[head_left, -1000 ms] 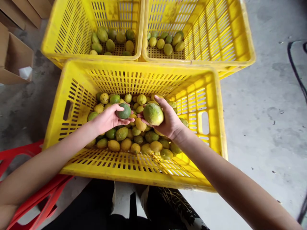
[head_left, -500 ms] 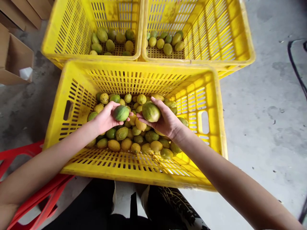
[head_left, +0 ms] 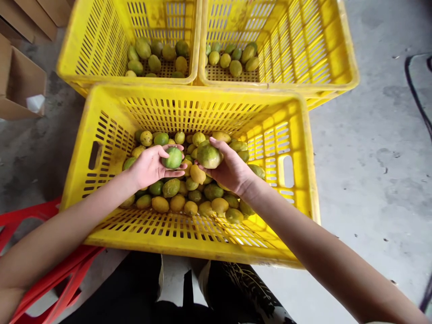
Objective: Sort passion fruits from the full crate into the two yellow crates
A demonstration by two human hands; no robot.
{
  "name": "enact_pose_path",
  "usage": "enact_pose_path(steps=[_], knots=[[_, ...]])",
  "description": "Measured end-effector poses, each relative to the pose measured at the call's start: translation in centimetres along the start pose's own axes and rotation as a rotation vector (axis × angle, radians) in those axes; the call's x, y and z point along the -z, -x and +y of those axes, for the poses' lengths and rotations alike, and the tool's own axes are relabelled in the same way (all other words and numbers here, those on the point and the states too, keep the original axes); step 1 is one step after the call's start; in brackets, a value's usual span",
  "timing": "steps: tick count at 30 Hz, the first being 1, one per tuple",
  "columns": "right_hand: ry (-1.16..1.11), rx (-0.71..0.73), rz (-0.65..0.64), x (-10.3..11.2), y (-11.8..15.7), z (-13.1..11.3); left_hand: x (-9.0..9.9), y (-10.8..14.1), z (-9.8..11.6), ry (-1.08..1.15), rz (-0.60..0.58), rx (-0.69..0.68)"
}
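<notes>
Left hand (head_left: 148, 166): fingers (head_left: 174, 173) loosely grasping small fruit (head_left: 173, 158). Right hand (head_left: 232, 171): fingers wrapped on big fruit (head_left: 209, 155), thumb over top. Both fruits held above pile (head_left: 177, 203) in front crate (head_left: 189, 249), apart from each other. Probably light, firm; rounded skin could slip or roll, may bruise if dropped. Best hold: around widest part, thumb opposing fingers, gentle squeeze.
</notes>
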State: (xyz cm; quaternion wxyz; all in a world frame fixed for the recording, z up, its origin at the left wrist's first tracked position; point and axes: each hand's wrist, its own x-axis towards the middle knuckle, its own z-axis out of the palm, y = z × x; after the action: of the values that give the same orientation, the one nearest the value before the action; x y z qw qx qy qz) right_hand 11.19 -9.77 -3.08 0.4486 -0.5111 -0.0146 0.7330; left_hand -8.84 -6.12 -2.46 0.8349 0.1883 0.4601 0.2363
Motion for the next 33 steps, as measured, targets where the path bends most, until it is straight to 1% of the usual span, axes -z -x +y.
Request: enact_pose_path(steps=[2, 4, 8, 10, 14, 17, 19, 24, 26, 29, 31, 33], knots=[[0.026, 0.005, -0.003, 0.2, -0.1, 0.1, 0.1, 0.0, 0.1, -0.032, 0.006, 0.027], [0.032, -0.015, 0.007, 0.4, -0.3, 0.1, 0.1, -0.1, 0.1, -0.037, 0.037, 0.066], [0.038, -0.049, 0.038, 0.4, -0.3, -0.1, -0.1, -0.2, 0.0, 0.01, 0.108, 0.114], [0.051, -0.029, 0.021, 0.2, -0.1, -0.1, -0.2, -0.2, 0.1, 0.039, 0.133, 0.114], [0.041, -0.007, -0.069, -0.1, 0.1, 0.0, -0.3, -0.3, 0.1, 0.087, 0.196, 0.111], [0.056, 0.005, -0.121, 0.1, 0.0, 0.2, -0.4, -0.4, 0.0, 0.133, 0.199, 0.089], [0.069, -0.02, -0.119, 0.3, -0.1, 0.3, -0.5, -0.5, -0.1, 0.139, 0.197, 0.089], [0.079, -0.119, -0.089, 0.4, -0.3, 0.0, -0.8, -0.7, -0.3, 0.113, 0.267, 0.065], [0.085, -0.136, -0.071, 0.4, -0.4, -0.1, -0.7, -0.9, -0.4, 0.079, 0.254, 0.091], [0.075, -0.097, -0.059, 0.4, -0.5, -0.1, -0.2, -1.0, -0.4, 0.027, 0.217, 0.125], [0.063, -0.079, -0.058, 0.4, -0.6, -0.1, 0.1, -1.0, -0.4, 0.02, 0.193, 0.111], [0.059, -0.093, -0.061, 0.4, -0.5, -0.2, 0.1, -0.8, -0.3, 0.027, 0.16, 0.083]])
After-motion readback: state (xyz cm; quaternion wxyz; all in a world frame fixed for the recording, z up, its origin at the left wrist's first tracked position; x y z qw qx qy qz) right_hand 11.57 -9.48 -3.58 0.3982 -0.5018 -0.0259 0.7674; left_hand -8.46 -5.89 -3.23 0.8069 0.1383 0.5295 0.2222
